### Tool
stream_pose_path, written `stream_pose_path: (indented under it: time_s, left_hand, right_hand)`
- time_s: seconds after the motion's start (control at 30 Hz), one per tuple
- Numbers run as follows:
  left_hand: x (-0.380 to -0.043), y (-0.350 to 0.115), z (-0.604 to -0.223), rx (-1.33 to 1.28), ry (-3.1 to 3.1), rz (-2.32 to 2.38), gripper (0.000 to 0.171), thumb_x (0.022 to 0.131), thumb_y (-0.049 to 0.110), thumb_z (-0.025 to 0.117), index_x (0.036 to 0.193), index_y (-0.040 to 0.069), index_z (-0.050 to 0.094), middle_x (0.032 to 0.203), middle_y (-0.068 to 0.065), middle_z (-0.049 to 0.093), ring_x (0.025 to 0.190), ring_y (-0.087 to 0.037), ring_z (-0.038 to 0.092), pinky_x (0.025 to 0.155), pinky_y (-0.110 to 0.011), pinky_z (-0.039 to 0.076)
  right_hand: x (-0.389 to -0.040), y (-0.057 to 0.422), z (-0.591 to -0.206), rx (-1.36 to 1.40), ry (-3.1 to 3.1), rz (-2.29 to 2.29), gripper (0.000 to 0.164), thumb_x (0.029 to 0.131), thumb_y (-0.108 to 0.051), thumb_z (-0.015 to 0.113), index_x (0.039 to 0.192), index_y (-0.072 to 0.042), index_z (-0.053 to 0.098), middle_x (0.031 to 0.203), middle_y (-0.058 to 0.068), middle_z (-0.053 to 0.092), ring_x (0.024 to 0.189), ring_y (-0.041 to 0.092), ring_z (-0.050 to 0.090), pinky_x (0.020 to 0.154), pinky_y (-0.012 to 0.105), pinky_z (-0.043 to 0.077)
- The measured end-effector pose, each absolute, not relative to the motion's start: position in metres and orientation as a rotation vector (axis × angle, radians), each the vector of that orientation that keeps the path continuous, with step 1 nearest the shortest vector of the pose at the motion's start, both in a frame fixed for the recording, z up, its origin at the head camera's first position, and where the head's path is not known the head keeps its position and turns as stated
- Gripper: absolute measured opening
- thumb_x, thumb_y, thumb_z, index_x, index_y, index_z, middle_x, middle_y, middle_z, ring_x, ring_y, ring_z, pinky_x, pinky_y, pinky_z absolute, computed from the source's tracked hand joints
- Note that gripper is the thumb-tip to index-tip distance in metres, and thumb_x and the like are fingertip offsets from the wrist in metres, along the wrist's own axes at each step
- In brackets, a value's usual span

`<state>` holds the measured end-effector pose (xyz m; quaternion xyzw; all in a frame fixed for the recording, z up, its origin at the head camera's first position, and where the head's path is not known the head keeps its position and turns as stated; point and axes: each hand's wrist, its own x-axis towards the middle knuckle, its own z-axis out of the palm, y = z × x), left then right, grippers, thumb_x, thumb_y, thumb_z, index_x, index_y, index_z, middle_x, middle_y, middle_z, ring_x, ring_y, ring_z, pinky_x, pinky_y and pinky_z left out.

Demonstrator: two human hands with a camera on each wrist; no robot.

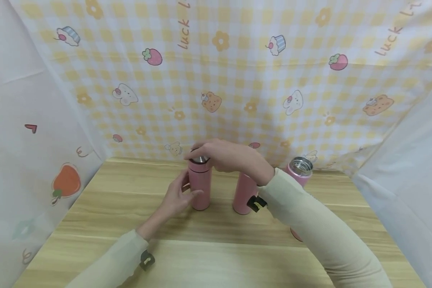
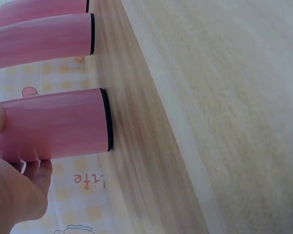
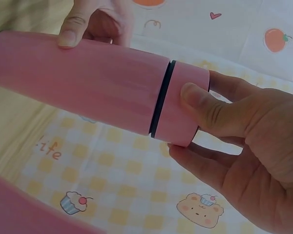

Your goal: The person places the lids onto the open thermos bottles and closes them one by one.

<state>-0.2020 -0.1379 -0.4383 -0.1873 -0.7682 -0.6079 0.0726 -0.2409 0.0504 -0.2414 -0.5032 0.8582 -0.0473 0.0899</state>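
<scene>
A pink thermos bottle (image 1: 201, 190) stands upright on the table. My left hand (image 1: 176, 196) holds it round the body, with the thumb on the near side and the fingers behind. My right hand (image 1: 225, 155) reaches over and grips the pink lid (image 3: 191, 74) at the top between thumb and fingers. The lid sits on the bottle, a dark ring showing between the two. To the right stands a second pink bottle (image 1: 243, 194), its top hidden by my right wrist. Farther right is a third pink bottle (image 1: 297, 179) with an uncovered steel mouth, partly behind my right sleeve.
The wooden table (image 1: 129, 216) runs back to a yellow-checked cloth (image 1: 237, 80) with cartoon prints. White cloths (image 1: 14, 100) hang at both sides. My right forearm crosses in front of the second and third bottles.
</scene>
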Motion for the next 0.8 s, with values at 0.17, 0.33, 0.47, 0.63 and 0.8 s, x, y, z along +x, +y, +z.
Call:
stream_pose_path:
  time_s: [0.17, 0.33, 0.47, 0.63, 0.8]
  left_hand:
    - [-0.2018, -0.1372, -0.4387, -0.562, -2.286, -1.849, 0.073, 0.089, 0.001, 0.078, 0.15, 0.002, 0.04, 0.143, -0.021, 0.052, 0.13, -0.037, 0.052, 0.106, -0.048, 0.047]
    - [-0.2015, -0.137, -0.4376, -0.55, -2.291, -1.844, 0.072, 0.088, 0.001, 0.079, 0.15, 0.003, 0.041, 0.143, -0.02, 0.052, 0.13, -0.035, 0.052, 0.105, -0.046, 0.047]
    - [-0.2023, -0.1381, -0.4383, -0.56, -2.296, -1.836, 0.069, 0.089, 0.005, 0.079, 0.148, 0.004, 0.042, 0.143, -0.017, 0.053, 0.13, -0.033, 0.052, 0.106, -0.043, 0.047]
    - [-0.2018, -0.1386, -0.4386, -0.578, -2.282, -1.842, 0.068, 0.09, 0.008, 0.079, 0.148, 0.005, 0.044, 0.142, -0.016, 0.054, 0.13, -0.033, 0.052, 0.106, -0.044, 0.047]
    - [-0.2017, -0.1388, -0.4382, -0.564, -2.292, -1.842, 0.068, 0.089, 0.007, 0.08, 0.147, 0.005, 0.044, 0.141, -0.016, 0.055, 0.13, -0.031, 0.053, 0.106, -0.044, 0.047]
  right_hand:
    - [-0.2405, 0.0484, -0.2421, -1.476, 2.567, -0.108, 0.064, 0.092, 0.014, 0.065, 0.147, -0.019, 0.057, 0.149, 0.007, 0.051, 0.13, 0.024, 0.052, 0.093, 0.026, 0.051]
    - [-0.2409, 0.0469, -0.243, -1.498, 2.581, -0.1, 0.059, 0.093, 0.003, 0.071, 0.146, -0.018, 0.057, 0.145, 0.005, 0.054, 0.127, 0.021, 0.053, 0.096, 0.027, 0.05]
    - [-0.2415, 0.0469, -0.2439, -1.519, 2.591, -0.105, 0.057, 0.094, 0.001, 0.071, 0.146, -0.018, 0.057, 0.139, 0.005, 0.056, 0.121, 0.018, 0.055, 0.092, 0.024, 0.05]
    - [-0.2421, 0.0484, -0.2455, -1.519, 2.596, -0.138, 0.055, 0.095, -0.005, 0.071, 0.147, -0.019, 0.057, 0.134, 0.004, 0.057, 0.114, 0.016, 0.056, 0.088, 0.023, 0.049]
    - [-0.2434, 0.0507, -0.2477, -1.528, 2.606, -0.164, 0.055, 0.096, -0.009, 0.072, 0.147, -0.02, 0.056, 0.129, 0.005, 0.058, 0.108, 0.016, 0.055, 0.085, 0.025, 0.049]
